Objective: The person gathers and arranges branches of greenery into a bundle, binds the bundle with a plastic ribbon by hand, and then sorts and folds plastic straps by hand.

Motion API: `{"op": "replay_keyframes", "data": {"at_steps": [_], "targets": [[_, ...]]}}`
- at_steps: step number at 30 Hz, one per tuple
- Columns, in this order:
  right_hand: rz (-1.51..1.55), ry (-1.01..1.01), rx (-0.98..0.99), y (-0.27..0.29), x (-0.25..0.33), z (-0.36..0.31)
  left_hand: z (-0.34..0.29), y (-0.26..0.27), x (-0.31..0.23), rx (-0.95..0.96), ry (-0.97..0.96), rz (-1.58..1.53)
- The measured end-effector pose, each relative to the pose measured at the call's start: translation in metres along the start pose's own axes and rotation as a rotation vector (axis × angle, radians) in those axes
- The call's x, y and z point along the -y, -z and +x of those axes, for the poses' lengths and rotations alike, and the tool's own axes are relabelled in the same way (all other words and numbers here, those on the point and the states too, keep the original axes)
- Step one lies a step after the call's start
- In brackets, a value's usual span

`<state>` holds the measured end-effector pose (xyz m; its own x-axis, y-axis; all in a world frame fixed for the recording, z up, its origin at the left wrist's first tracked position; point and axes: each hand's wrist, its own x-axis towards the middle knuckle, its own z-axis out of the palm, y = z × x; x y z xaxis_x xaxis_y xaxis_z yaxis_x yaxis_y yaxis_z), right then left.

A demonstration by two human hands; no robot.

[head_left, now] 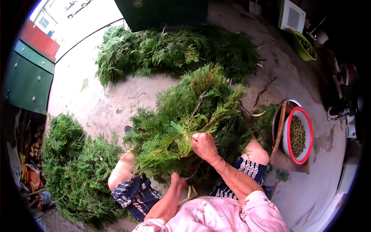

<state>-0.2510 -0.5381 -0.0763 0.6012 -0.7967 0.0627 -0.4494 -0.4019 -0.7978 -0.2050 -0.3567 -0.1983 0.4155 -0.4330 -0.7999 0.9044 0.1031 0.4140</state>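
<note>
Plenty to look at around the edges in here
Over on the right I see a red-rimmed white basin (pixel 308 125) holding small greenish pieces (pixel 297 137), and farther back a lime-green basin (pixel 302 56) near a white panel (pixel 286 16) with a grey square; on the left, a studded green door (pixel 31 79) under a red strip (pixel 38 40), some stacked wood (pixel 36 150), and a vehicle (pixel 79 7) outside in bright daylight
</note>
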Motion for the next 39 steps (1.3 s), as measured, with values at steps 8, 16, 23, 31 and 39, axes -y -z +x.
{"op": "replay_keyframes", "data": {"at_steps": [8,16,23,31,39], "targets": [[-0.097,0.301,-0.405,0.085,0.037,0.129,0.052,-0.16,-0.077,0.539,-0.178,-0.141],[-0.212,0.608,-0.84,0.206,0.052,0.272,0.066,-0.357,-0.226,0.419,-0.544,0.118],[0.049,0.266,-0.519,0.096,-0.058,0.181,0.065,-0.199,-0.197,0.296,-0.551,0.447],[0.0,-0.013,-0.047,-0.01,-0.095,0.032,0.029,0.007,-0.091,-0.039,-0.3,0.72],[0.012,0.109,0.284,-0.023,-0.036,-0.048,-0.053,0.002,-0.113,0.262,-0.51,0.964]]}}
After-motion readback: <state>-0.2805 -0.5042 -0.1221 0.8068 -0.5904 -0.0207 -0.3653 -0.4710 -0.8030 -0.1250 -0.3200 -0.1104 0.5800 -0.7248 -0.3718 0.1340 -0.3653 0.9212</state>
